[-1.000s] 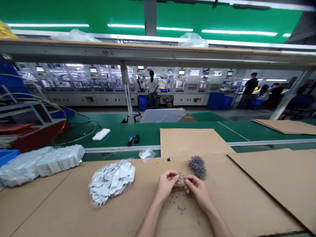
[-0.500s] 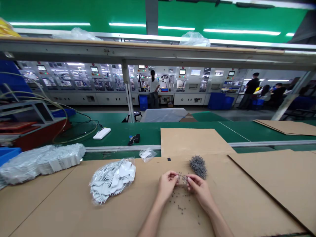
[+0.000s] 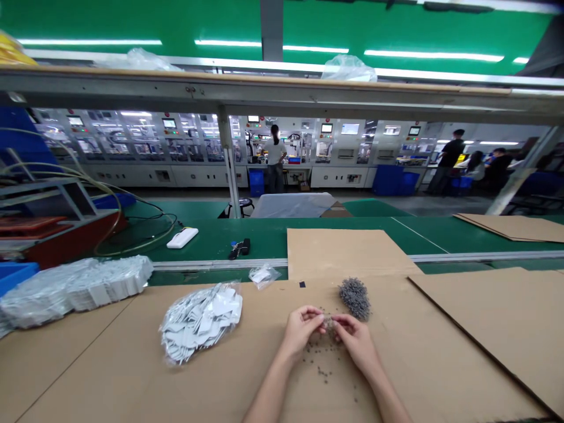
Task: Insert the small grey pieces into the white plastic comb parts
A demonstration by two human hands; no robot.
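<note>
My left hand (image 3: 304, 330) and my right hand (image 3: 352, 336) meet over the cardboard sheet, fingertips almost touching. Thumb and forefinger of each are pinched together at a small cluster of grey pieces (image 3: 328, 322); their exact shape is too small to make out. Just beyond my right hand lies a heap of small dark grey parts (image 3: 355, 298). Loose grey bits (image 3: 325, 372) are scattered on the cardboard below and between the hands. To the left, a clear bag of flat white pieces (image 3: 200, 322) rests on the same cardboard (image 3: 132, 376).
Bundles of wrapped white pieces (image 3: 79, 288) lie at far left. A small clear bag (image 3: 263, 276), keys (image 3: 239, 249) and a white box-like device (image 3: 182, 238) sit farther back. More cardboard (image 3: 489, 317) covers the right side. A person (image 3: 275, 155) stands by machines across the aisle.
My left hand has shifted slightly right, bringing its fingertips closer to those of my right hand. The heap and bags stay where they were.
</note>
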